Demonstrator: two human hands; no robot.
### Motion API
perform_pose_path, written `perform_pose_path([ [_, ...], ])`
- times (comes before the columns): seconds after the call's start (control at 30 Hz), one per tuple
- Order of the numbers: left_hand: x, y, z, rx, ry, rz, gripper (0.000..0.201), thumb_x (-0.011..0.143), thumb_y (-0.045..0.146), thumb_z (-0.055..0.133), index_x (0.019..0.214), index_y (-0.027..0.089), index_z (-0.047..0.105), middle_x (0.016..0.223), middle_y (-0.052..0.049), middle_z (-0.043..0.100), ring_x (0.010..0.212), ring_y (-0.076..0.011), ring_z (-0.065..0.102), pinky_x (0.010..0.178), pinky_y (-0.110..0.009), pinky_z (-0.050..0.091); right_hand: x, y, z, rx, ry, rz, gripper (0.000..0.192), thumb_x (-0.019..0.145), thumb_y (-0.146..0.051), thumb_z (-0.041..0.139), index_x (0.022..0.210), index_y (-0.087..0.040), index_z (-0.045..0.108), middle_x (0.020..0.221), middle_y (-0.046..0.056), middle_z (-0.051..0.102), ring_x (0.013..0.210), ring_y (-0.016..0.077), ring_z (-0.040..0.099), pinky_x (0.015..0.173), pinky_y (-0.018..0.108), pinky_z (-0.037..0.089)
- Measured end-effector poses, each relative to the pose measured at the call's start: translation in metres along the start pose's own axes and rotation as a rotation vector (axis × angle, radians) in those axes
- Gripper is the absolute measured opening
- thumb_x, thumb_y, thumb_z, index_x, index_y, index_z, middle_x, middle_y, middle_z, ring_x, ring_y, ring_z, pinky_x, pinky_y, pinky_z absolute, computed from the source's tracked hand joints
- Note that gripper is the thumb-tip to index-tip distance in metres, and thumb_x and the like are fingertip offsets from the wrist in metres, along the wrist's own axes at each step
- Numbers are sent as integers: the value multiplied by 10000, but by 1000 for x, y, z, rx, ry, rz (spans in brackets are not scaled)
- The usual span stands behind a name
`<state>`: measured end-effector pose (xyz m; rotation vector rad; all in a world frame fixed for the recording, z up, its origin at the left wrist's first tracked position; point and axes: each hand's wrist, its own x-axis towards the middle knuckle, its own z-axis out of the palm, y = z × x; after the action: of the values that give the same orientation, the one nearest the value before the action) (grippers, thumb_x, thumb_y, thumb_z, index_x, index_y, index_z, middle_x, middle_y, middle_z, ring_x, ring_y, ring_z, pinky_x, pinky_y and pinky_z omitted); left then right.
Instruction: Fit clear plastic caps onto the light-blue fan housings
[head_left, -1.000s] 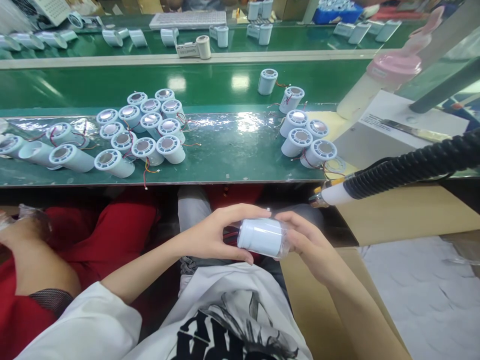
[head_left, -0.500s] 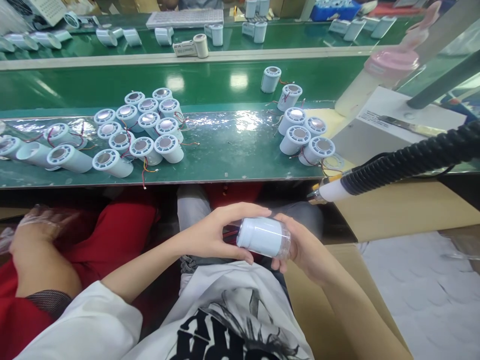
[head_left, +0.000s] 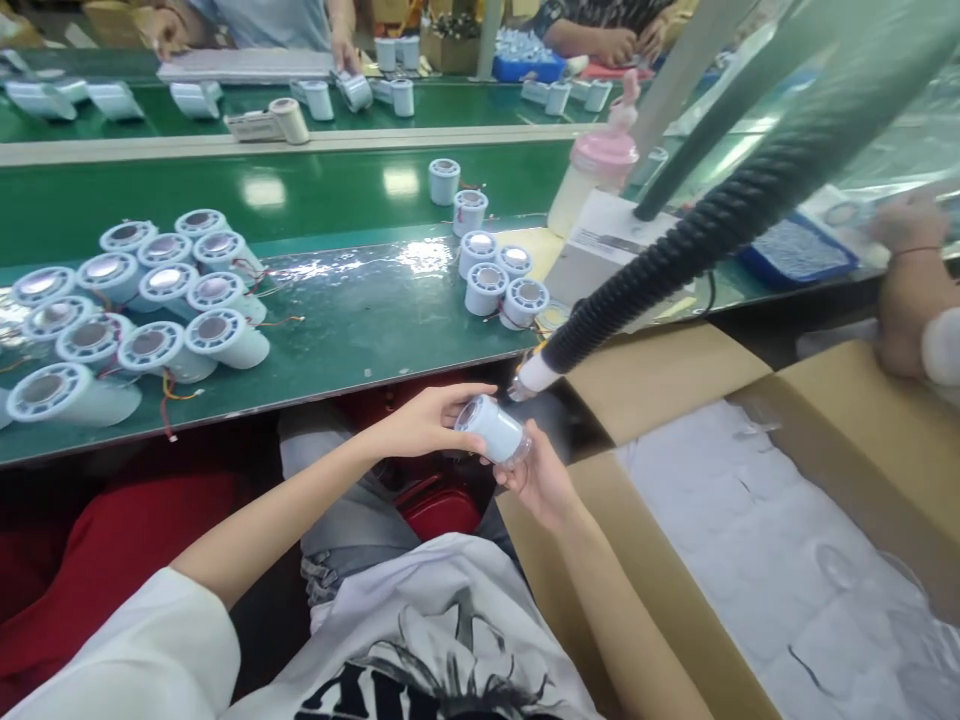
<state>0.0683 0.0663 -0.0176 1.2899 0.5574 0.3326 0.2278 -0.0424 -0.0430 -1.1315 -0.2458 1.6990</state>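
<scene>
**White cylinder held in both hands under the hose nozzle**

A small white cylinder [head_left: 495, 430] lies on its side between the person's two hands, held above the lap and just in front of the near edge of the green bench [head_left: 360, 310]. Its open end faces up and left. The left hand [head_left: 424, 420] closes its fingers and thumb around that end, while the right hand [head_left: 536, 475] cups the other end from below, fingers curled on it. Part of the cylinder seems wrapped in clear film, though this is hard to make out.

Just beside the cylinder, up and to the right, hangs the white nozzle [head_left: 534, 374] of a black ribbed hose [head_left: 705, 230], its tip nearly touching the piece.

To the right of the hands stands an open cardboard box [head_left: 675, 380] lined with white sheeting [head_left: 787, 560].

On the bench, a small group of like cylinders [head_left: 499, 280] stands near the hose, and a larger cluster [head_left: 142, 310] with red and yellow wires sits well apart to the left. A bottle with a pink top [head_left: 592, 175] stands behind the small group.

At the right edge, another person's hand [head_left: 911, 270] shows.
</scene>
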Motion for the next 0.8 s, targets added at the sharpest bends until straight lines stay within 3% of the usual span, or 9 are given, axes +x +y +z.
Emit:
perform_pose_path([
  [0.13, 18, 0, -4, 22, 36, 2, 568, 639, 194, 814, 1154, 152, 577, 1129, -94, 629, 962, -185, 629, 859, -319, 510, 9, -5, -12, 51, 41, -41, 381, 970, -427, 364, 880, -160, 621, 671, 52, 694, 506, 117, 608, 398, 159, 434],
  [0.27, 10, 3, -7, 9, 133, 9, 485, 634, 230, 817, 1037, 149, 559, 1005, -59, 620, 883, -160, 607, 760, -265, 509, 7, -7, -16, 67, 26, -30, 408, 925, -505, 434, 803, -157, 609, 623, 55, 685, 445, 103, 568, 377, 150, 411],
  [0.47, -41, 15, -5, -69, 327, 33, 456, 651, 347, 802, 958, 167, 517, 883, -13, 577, 773, -123, 570, 666, -206, 482, -17, -7, 1, 56, -108, 17, 473, 755, -624, 625, 769, -152, 605, 590, 45, 666, 386, 79, 506, 328, 129, 319],
  [0.6, -78, 27, -3, -121, 406, 68, 516, 593, 254, 844, 972, 188, 500, 918, -6, 556, 807, -120, 567, 682, -195, 482, -26, -5, 15, 74, -188, 89, 466, 770, -629, 615, 793, -165, 601, 603, 47, 664, 362, 62, 466, 319, 113, 287],
  [0.7, -100, 30, -1, -145, 419, 86, 561, 549, 158, 856, 974, 198, 491, 976, -14, 559, 827, -128, 593, 677, -202, 490, -28, 3, 16, 92, -211, 158, 434, 785, -613, 618, 801, -179, 621, 614, 40, 663, 371, 75, 489, 333, 137, 363],
  [0.8, -121, 24, -1, -299, 509, 100, 592, 484, 141, 870, 938, 190, 493, 938, -15, 595, 755, -129, 614, 621, -202, 485, -24, 13, 9, 27, -102, 275, 416, 709, -609, 687, 881, -231, 671, 737, 40, 702, 581, 170, 656, 468, 232, 541],
])
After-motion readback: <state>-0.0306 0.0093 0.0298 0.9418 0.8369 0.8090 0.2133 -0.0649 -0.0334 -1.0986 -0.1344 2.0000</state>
